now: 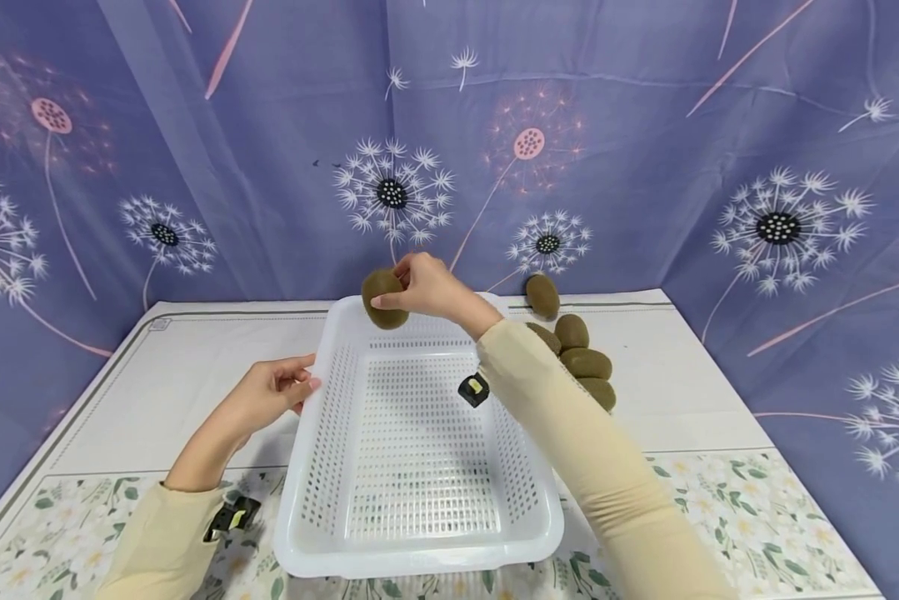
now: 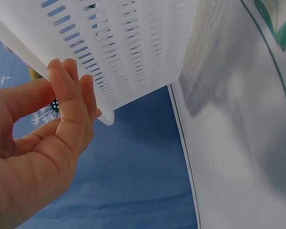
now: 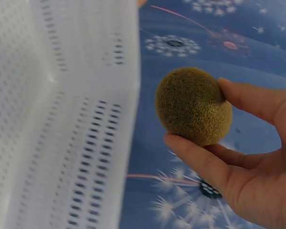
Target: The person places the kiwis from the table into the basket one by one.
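Over the far left corner of a white plastic basket, my right hand pinches a brown fuzzy kiwi between thumb and fingers. In the right wrist view the same kiwi shows beside the slotted basket wall, thumb on one side and fingers on the other. At the basket's left rim my left hand holds the edge with bent fingers. The left wrist view has those fingers right at the rim, against the outside of the wall. Inside, the basket's perforated bottom is bare.
Several more kiwis lie on the table to the basket's right, partly behind the right sleeve. One kiwi sits farther back. A purple dandelion-print curtain hangs behind the white, flower-patterned tablecloth.
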The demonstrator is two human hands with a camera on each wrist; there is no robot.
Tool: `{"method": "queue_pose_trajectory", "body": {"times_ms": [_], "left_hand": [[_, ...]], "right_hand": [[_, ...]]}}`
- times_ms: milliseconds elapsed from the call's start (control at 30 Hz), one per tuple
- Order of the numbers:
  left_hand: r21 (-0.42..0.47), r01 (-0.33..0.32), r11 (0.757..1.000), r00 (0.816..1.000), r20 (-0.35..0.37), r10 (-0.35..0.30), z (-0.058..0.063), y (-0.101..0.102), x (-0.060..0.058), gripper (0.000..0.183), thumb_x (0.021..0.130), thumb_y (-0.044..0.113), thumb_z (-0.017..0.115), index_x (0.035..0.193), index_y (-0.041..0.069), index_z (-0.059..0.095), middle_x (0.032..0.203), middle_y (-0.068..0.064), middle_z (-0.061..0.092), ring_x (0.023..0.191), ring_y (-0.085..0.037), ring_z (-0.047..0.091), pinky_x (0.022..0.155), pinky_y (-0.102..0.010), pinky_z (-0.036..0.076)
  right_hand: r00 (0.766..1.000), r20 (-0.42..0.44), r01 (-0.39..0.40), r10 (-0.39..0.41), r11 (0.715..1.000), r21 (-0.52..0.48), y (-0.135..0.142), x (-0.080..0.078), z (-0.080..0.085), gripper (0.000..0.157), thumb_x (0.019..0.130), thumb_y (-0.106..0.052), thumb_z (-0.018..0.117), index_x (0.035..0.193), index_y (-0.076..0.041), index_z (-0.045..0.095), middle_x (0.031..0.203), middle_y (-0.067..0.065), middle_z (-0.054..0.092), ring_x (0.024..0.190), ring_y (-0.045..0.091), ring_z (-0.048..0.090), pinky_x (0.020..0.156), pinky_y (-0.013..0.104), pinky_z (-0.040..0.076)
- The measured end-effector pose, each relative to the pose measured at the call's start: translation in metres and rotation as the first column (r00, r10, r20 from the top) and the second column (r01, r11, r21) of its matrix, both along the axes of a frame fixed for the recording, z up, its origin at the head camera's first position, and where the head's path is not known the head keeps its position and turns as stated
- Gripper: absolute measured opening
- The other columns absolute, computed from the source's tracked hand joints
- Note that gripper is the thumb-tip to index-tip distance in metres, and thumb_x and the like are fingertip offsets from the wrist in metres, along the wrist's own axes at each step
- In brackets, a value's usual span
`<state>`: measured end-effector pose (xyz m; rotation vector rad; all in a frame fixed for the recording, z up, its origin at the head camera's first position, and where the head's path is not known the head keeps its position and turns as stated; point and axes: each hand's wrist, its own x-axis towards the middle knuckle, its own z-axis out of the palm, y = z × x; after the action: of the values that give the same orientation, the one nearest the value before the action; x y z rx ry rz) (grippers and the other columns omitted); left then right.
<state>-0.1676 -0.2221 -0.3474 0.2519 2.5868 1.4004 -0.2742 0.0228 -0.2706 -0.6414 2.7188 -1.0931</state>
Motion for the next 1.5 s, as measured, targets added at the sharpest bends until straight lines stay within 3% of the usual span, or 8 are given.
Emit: {"method": "queue_pose_trajectory", "body": {"times_ms": [267,500,767,900,1067,1267,1500], "left_hand": [[-0.011,-0.003,1.0,1.0,0.001,0.003,0.001,0.001,0.0,0.055,0.099,0.016,0.056,0.144,-0.008,0.035,0.103,-0.015,0.061,0.072,-0.018,0.065,0.083,-0.039,0.051],[0.0,-0.004,1.0,1.0,-0.008,0.004,0.001,0.002,-0.001,0.055,0.099,0.015,0.056,0.144,-0.009,0.035,0.102,-0.016,0.061,0.071,-0.019,0.064,0.08,-0.036,0.052],[0.007,-0.009,1.0,1.0,-0.005,0.009,0.001,0.002,-0.001,0.054,0.099,0.015,0.056,0.144,-0.008,0.036,0.103,-0.015,0.059,0.072,-0.018,0.064,0.077,-0.034,0.053],[0.017,-0.006,1.0,1.0,-0.008,0.006,0.001,0.003,-0.001,0.053,0.099,0.013,0.056,0.144,-0.008,0.036,0.102,-0.015,0.059,0.072,-0.018,0.064,0.076,-0.031,0.053],[0.014,-0.004,1.0,1.0,-0.016,0.004,0.001,0.003,-0.001,0.053,0.099,0.013,0.056,0.143,-0.009,0.037,0.102,-0.016,0.06,0.072,-0.018,0.064,0.075,-0.03,0.053],[0.001,-0.003,1.0,1.0,-0.014,0.003,-0.001,0.002,-0.001,0.055,0.099,0.014,0.056,0.144,-0.009,0.035,0.101,-0.015,0.06,0.072,-0.018,0.064,0.08,-0.035,0.052],[-0.002,-0.009,1.0,1.0,-0.013,0.009,-0.002,0.001,0.0,0.054,0.099,0.014,0.056,0.143,-0.009,0.036,0.1,-0.015,0.061,0.072,-0.018,0.064,0.081,-0.038,0.051]], "right_hand": [[0.999,0.046,-0.025,0.02,0.996,0.088,-0.022,-0.002,-0.031,0.048,0.082,-0.026,0.078,0.113,0.006,0.063,0.098,0.013,0.065,0.086,0.02,0.061,0.07,0.024,0.05],[0.995,0.091,-0.063,0.051,0.99,0.129,-0.033,0.001,-0.054,0.037,0.082,-0.024,0.078,0.096,0.008,0.065,0.086,0.014,0.067,0.069,0.017,0.061,0.059,0.022,0.049],[0.99,0.11,-0.115,0.09,0.965,0.237,-0.04,0.006,-0.072,0.031,0.082,-0.02,0.077,0.083,0.0,0.054,0.074,0.006,0.054,0.061,0.014,0.052,0.055,0.021,0.047],[0.985,0.145,-0.132,0.096,0.955,0.265,-0.041,0.007,-0.078,0.033,0.083,-0.021,0.076,0.08,-0.005,0.047,0.074,0.004,0.048,0.058,0.013,0.051,0.051,0.02,0.046],[0.98,0.165,-0.158,0.114,0.945,0.286,-0.041,0.008,-0.079,0.033,0.086,-0.022,0.073,0.08,-0.006,0.045,0.075,0.003,0.046,0.061,0.014,0.05,0.056,0.024,0.049],[0.98,0.155,-0.171,0.126,0.93,0.324,-0.04,0.007,-0.081,0.03,0.09,-0.024,0.069,0.081,-0.006,0.046,0.074,0.002,0.046,0.06,0.013,0.05,0.056,0.021,0.046],[0.975,0.191,-0.169,0.112,0.933,0.318,-0.038,0.005,-0.078,0.026,0.094,-0.02,0.064,0.084,-0.006,0.046,0.072,0.002,0.045,0.057,0.014,0.052,0.063,0.027,0.053]]}}
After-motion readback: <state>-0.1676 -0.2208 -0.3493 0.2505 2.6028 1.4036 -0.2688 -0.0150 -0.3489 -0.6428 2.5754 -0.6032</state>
